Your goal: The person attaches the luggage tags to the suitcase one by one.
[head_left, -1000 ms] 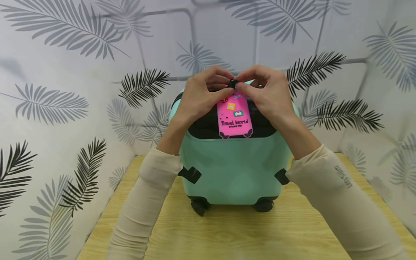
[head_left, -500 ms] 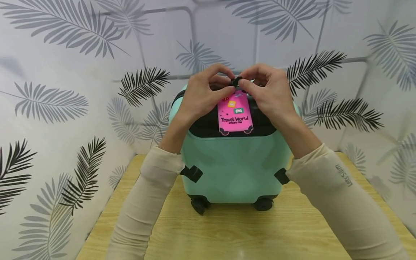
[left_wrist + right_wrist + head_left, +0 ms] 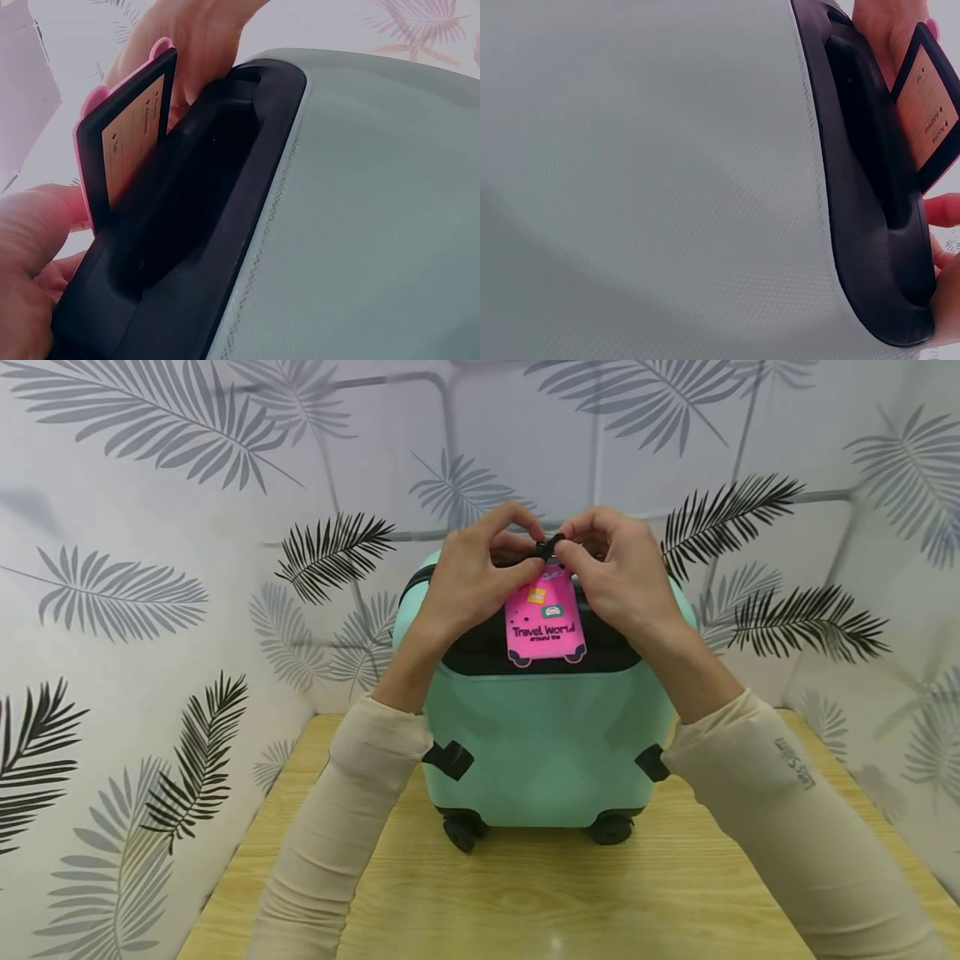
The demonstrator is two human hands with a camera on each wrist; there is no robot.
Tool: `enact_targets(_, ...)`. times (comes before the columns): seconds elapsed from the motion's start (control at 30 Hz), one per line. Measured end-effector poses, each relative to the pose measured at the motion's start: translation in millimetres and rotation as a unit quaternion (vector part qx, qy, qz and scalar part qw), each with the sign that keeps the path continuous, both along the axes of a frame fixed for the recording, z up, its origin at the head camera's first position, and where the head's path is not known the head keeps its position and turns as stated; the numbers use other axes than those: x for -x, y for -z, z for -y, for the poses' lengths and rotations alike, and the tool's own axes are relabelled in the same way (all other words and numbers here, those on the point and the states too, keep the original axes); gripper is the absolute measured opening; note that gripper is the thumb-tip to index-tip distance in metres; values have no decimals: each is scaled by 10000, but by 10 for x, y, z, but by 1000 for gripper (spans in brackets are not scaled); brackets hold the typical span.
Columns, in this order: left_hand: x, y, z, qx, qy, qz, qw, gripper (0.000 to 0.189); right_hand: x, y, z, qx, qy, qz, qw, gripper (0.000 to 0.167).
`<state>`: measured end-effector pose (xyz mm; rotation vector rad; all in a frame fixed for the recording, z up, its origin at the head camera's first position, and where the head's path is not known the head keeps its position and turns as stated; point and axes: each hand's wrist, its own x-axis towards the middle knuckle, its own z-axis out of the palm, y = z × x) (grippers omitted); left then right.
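A pink luggage tag (image 3: 545, 622) printed "Travel World" hangs against the black handle panel of a mint-green suitcase (image 3: 547, 743). Just above the tag, my left hand (image 3: 476, 577) pinches its black strap (image 3: 550, 546) between thumb and forefinger. My right hand (image 3: 626, 577) pinches the same strap from the other side, fingertips close to the left ones. In the left wrist view the tag's back shows a paper card (image 3: 135, 139) in a black frame, beside the suitcase's black handle (image 3: 247, 202). Fingertips partly hide the strap's ends.
The suitcase stands upright on its black wheels (image 3: 611, 829) on a light wooden table (image 3: 525, 902). Black corner tabs (image 3: 453, 762) stick out at its sides. A leaf-patterned wall covering (image 3: 247, 510) rises behind and beside the table.
The black strap now slants up to the right between the fingertips, with more of it showing. The tag has risen slightly on the suitcase. Both hands have stayed nearly in place.
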<state>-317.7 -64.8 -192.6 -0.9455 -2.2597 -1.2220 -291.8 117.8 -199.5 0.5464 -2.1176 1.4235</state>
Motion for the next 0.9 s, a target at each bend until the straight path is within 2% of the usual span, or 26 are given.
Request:
enact_targets(0.13, 4, 1, 13, 58, -15, -71, 10000, 17, 4, -5, 8, -27, -5, 31, 10000, 14)
enact_targets(0.3, 20, 12, 26, 74, 166, -140, 9997, 18, 9, -8, 15, 34, 5, 47, 10000, 13)
enact_targets(0.47, 26, 29, 44, -46, 338, -202, 9992, 16, 10, -10, 25, 59, 4, 37, 10000, 13)
enact_targets(0.77, 71, 44, 61, -469, 448, -153, 9978, 12, 2, -17, 24, 248, -91, 89, 9996, 9)
enact_targets(0.9, 85, 46, 62, -377, 501, -162, 9979, 17, -1, 2, 0, 351, -204, 28, 9992, 9)
